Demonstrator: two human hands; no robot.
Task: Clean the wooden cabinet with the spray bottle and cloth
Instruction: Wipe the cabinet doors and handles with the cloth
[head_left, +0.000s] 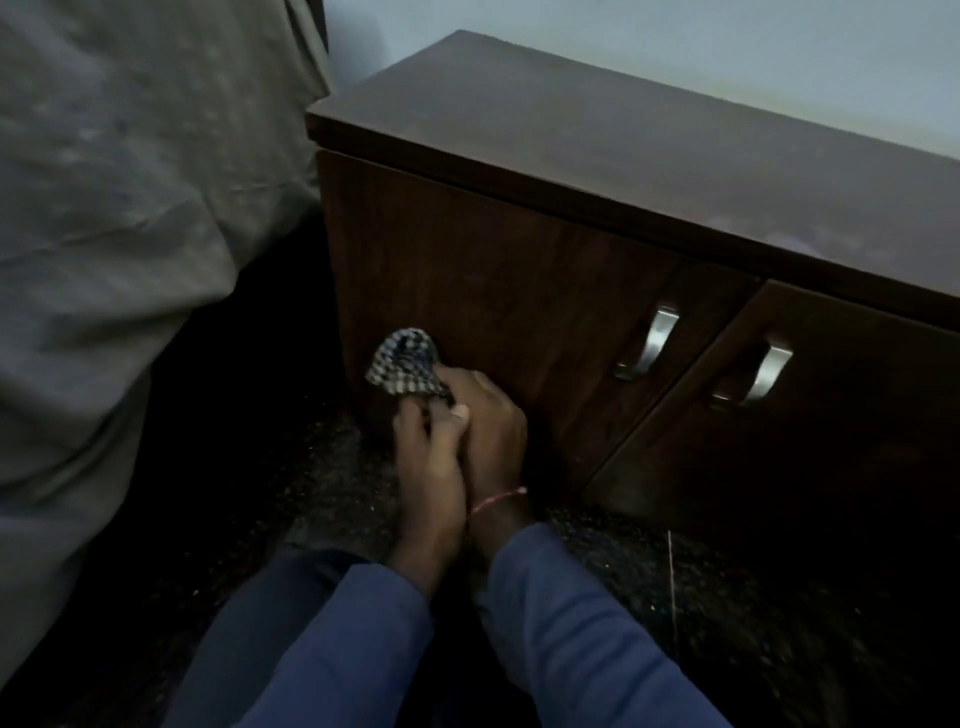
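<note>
Both hands meet low at the left door of the wooden cabinet (498, 291). The left hand (423, 441) and right hand (493, 431) lie side by side – fingers curled round the checked cloth (405, 364), bunched against the door's bottom-left corner.

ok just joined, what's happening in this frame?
A person is crouched at a wooden cabinet, both hands low at its left door. The left hand and the right hand together hold a bunched checkered cloth against the lower left corner of the door. The two metal handles are untouched. No spray bottle is in view. A grey sheet hangs to the left of the cabinet.
</note>
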